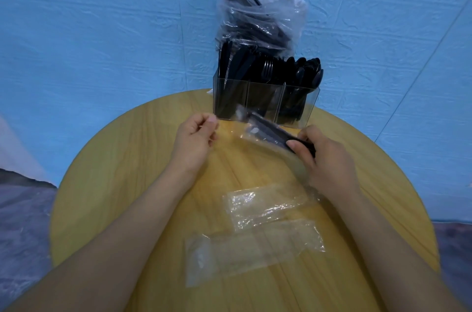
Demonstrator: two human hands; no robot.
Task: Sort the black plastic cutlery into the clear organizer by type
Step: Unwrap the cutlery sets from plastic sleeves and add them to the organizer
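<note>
A clear three-part organizer stands at the far edge of the round wooden table. Knives fill its left part, forks the middle, spoons the right. Just in front of it my right hand grips a clear wrapped packet of black cutlery by its near end. My left hand pinches a thin strip of clear wrapper at the packet's other end.
Behind the organizer a clear plastic bag holds several more black cutlery packets. Two empty clear wrappers lie on the table near me. A blue cloth backdrop hangs beyond the table.
</note>
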